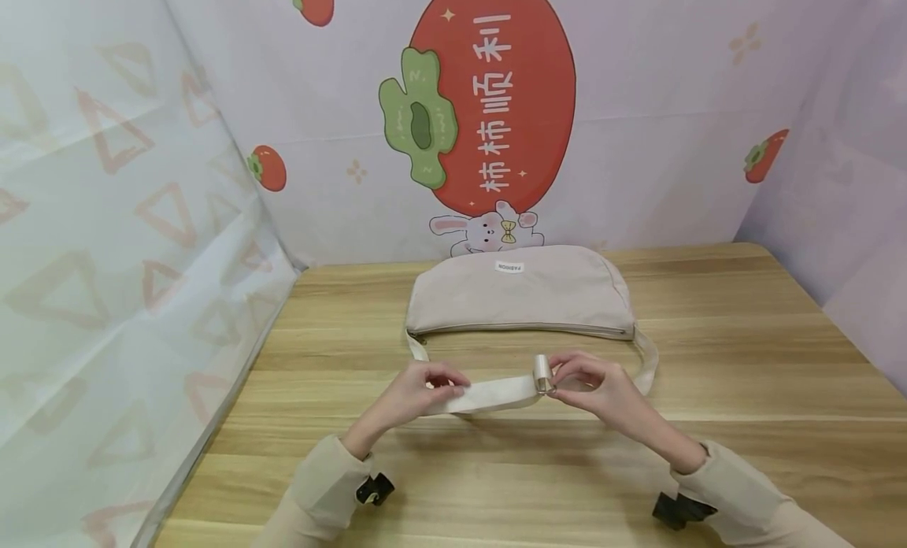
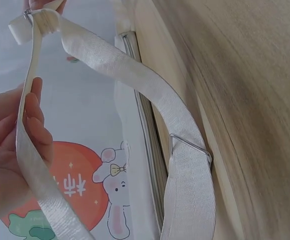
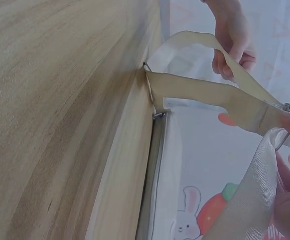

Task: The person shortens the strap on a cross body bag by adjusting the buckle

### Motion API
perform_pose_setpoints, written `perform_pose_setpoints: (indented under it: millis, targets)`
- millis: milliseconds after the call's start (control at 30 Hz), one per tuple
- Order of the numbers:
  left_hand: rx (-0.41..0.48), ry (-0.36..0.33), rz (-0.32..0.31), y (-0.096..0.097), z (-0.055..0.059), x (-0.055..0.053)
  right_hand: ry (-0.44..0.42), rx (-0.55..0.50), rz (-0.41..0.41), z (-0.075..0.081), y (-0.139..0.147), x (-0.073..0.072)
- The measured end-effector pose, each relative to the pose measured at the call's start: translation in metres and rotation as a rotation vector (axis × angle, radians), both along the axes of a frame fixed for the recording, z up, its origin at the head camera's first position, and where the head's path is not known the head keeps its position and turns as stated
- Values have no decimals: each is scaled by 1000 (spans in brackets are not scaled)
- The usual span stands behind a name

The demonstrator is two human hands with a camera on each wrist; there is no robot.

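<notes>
A beige shoulder bag [image 1: 520,292] lies flat on the table, its zipper edge toward me and its strap [image 1: 499,394] looped out in front. My left hand [image 1: 416,392] pinches the strap between thumb and fingers, lifting it off the tabletop. At the strap's metal slider buckle [image 1: 544,387], my right hand [image 1: 601,390] grips with its fingertips; a short folded loop of webbing stands up there. In the left wrist view, a metal ring [image 2: 192,148] joins strap sections lower down. The right wrist view shows the doubled strap [image 3: 194,90] stretching between both hands; the buckle is partly hidden by fingers.
The wood-grain table [image 1: 744,335] reaches back to a cloth backdrop [image 1: 652,170] printed with persimmons and a rabbit. Another patterned cloth [image 1: 142,217] hangs along the left side. Black wrist mounts [image 1: 374,489] sit at both sleeves.
</notes>
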State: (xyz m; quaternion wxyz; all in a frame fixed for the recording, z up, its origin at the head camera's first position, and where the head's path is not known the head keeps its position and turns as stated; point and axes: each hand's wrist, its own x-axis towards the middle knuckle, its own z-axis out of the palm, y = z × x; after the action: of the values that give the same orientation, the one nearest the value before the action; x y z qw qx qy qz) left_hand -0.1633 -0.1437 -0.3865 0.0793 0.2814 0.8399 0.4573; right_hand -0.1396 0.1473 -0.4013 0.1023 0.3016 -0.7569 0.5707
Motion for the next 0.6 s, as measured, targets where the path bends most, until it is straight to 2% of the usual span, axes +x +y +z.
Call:
perform_pose_setpoints:
  millis: [100,333,600]
  targets:
    - [-20,18,8,-3,-1,-1,-4,-5,3,0,1,0]
    - [-31,9,37,-11,-6,-4,-14,-30,36,-1,3,-1]
    - [-54,16,9,-21,-2,-5,-18,-31,51,0,3,-1]
